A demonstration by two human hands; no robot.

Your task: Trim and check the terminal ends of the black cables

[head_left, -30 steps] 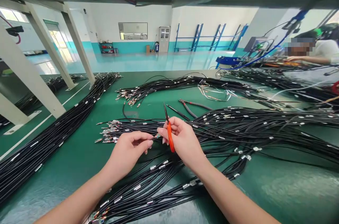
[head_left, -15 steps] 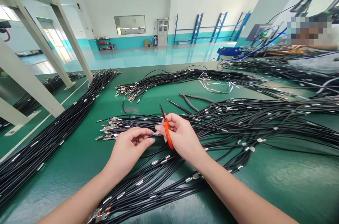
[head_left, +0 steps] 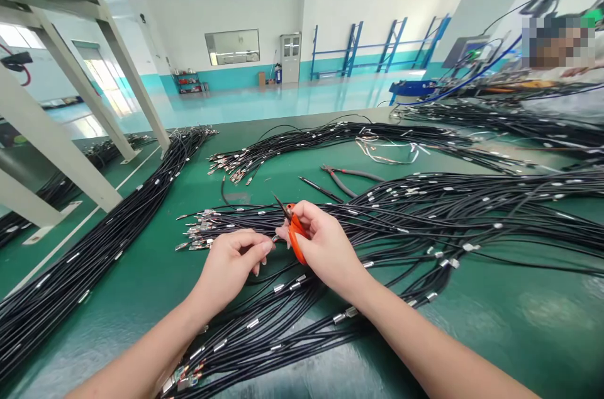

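My right hand (head_left: 325, 236) is wrapped round orange-handled scissors (head_left: 297, 236), whose dark blades point up and to the left. Its fingertips meet the small end of a cable (head_left: 275, 238), which my left hand (head_left: 236, 260) pinches between thumb and fingers. Most of that cable is hidden by the hands. Just behind them lies a bundle of black cables (head_left: 255, 218) with metal ends at the left. Another bundle of black cables (head_left: 283, 298), with silver sleeves and exposed ends, spreads out below my hands.
Beyond the hands lie pliers (head_left: 346, 180) and a slim black pen-like tool (head_left: 321, 189). Thick cable bundles (head_left: 127, 216) run along the left side by white frame posts (head_left: 80, 160). Another bundle (head_left: 330, 134) lies at the back. A co-worker (head_left: 561, 46) is at the far right.
The scissors have tilted further left, and more of both orange handles shows. My fingertips have drawn closer together on the cable end. The camera view has shifted slightly.
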